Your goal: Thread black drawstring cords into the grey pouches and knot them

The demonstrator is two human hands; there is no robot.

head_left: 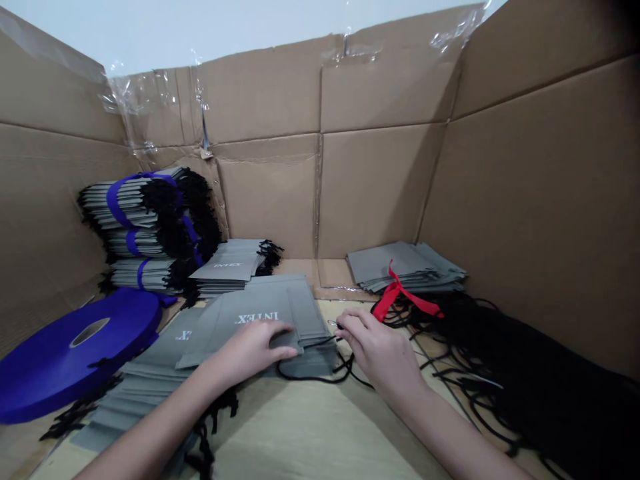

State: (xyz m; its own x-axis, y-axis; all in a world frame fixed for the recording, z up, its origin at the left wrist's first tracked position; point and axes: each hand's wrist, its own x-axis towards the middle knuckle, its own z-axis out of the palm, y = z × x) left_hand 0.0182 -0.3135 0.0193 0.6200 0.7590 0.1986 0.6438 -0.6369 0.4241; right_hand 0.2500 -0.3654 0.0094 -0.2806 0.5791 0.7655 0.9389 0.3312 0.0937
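Note:
My left hand (pixel 257 347) rests on a grey fabric pouch (pixel 287 300) printed INTEX, seen upside down, on top of a pile. Its thumb and fingers are apart near the pouch's right edge. A black cord (pixel 320 380) comes out by that edge and loops over the table. Just right of the pouch, my right hand (pixel 375 347) is closed, pinching the cord with its fingertips. A small metal loop (pixel 332 324) sticks out by those fingertips; the rest of it is hidden.
Blue-strapped pouch bundles (pixel 145 233) and a blue strap roll (pixel 45 360) stand left. Finished-looking pouches (pixel 227 263) with black cord ends lie behind. Grey pouches (pixel 400 263), a red ribbon (pixel 400 293) and black cords (pixel 540 387) lie right. Cardboard walls (pixel 265 193) surround the table.

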